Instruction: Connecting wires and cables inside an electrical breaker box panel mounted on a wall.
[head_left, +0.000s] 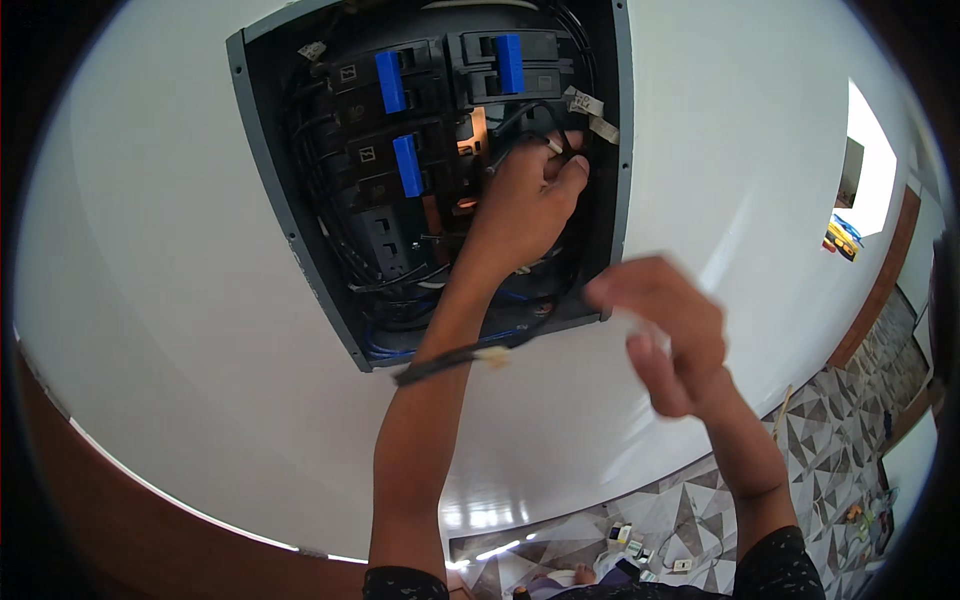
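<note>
A grey metal breaker panel (620,215) is set in the white wall, with black circuit breakers (365,155) inside that carry blue toggle handles (405,165). My left hand (530,200) reaches into its right side, fingers closed on a black wire (540,108) near white paper tags (584,102). The fingertips are partly hidden there. Copper bars (473,132) show just left of that hand. Outside the panel's lower right corner, my right hand (675,330) is blurred, thumb and bent fingers apart, with nothing visible in it. A black cable (440,365) with a pale tag crosses my left forearm.
Black and blue wires (400,340) lie along the panel's bottom. On the right, a wall opening (868,165) has yellow and blue items (842,238) on its ledge. Below, small boxes (622,535) and other objects rest on the patterned tile floor (815,440).
</note>
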